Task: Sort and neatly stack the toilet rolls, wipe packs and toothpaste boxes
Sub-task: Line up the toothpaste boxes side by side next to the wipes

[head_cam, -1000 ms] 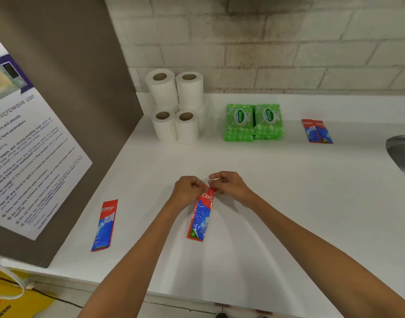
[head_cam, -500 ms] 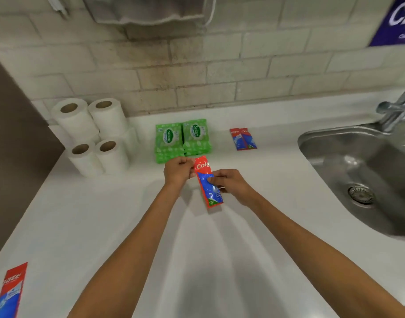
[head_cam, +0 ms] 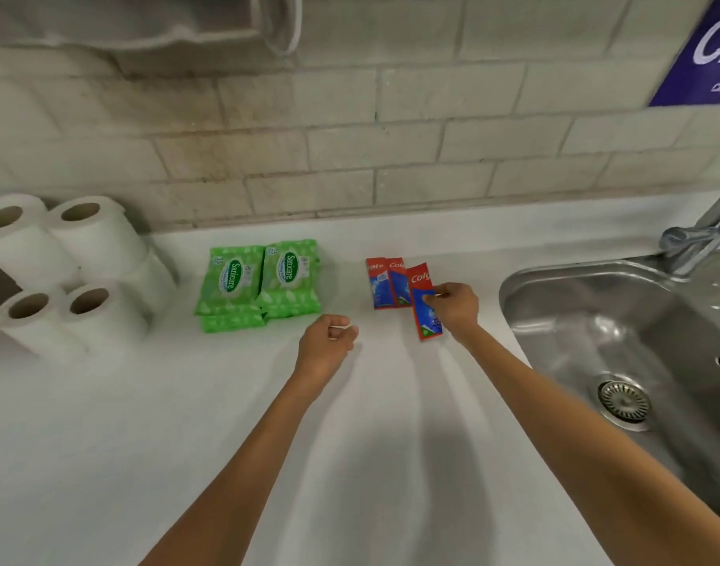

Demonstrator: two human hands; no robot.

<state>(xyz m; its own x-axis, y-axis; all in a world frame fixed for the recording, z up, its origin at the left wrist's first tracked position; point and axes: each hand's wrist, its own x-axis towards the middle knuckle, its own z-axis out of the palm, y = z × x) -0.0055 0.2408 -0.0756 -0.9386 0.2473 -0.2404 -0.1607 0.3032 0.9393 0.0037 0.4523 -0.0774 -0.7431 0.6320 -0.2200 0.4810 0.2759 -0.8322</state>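
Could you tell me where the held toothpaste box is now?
Head view, right of centre: the right hand holds the toothpaste box beside two others, left of the sink.

White smooth countertop [head_cam: 105, 443], with a stainless steel sink [head_cam: 574, 328] set into it at the right. At far left stand white toilet rolls [head_cam: 101, 320], upright, in two rows, the far row stacked higher; right of them lie green plastic wipe packs [head_cam: 260, 279] in two side-by-side stacks. Further right, two flat red-and-blue cardboard toothpaste boxes [head_cam: 386, 285] lie touching, and a third red-and-blue toothpaste box [head_cam: 425, 316] overlaps their right edge, pinched by the right hand [head_cam: 456, 308]; contact with the surface cannot be confirmed.
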